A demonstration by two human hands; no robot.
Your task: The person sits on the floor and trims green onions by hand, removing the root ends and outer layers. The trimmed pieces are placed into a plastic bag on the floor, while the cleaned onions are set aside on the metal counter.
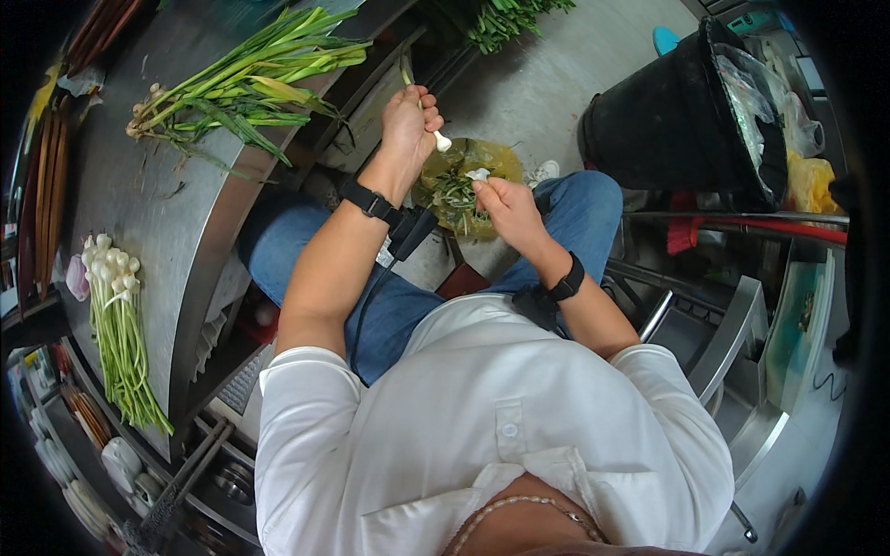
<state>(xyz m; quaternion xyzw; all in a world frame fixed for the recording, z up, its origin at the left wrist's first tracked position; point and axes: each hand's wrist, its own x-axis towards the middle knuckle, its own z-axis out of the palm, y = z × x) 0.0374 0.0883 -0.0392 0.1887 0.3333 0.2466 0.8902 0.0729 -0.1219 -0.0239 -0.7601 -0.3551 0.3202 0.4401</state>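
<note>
My left hand (412, 119) is closed round the stalk of a green garlic plant, its white bulb (443, 143) sticking out below the fist. Between the thumb and fingers of my right hand (510, 208) is a small white piece of garlic skin (478, 174), apart from the bulb. Beneath both hands lies a yellow plastic bag (504, 156) holding green and pale trimmings (459, 198). On the steel table, a bunch of untrimmed green garlic (257, 90) lies at the upper left, and a bunch with clean white bulbs (115, 271) at the lower left.
The steel table's edge (201, 257) runs along my left side. A large black bin (660, 118) with plastic bags stands at the upper right. More greens (514, 21) are at the top, and a metal frame (737, 340) stands to the right. Shelves with dishes are at the lower left.
</note>
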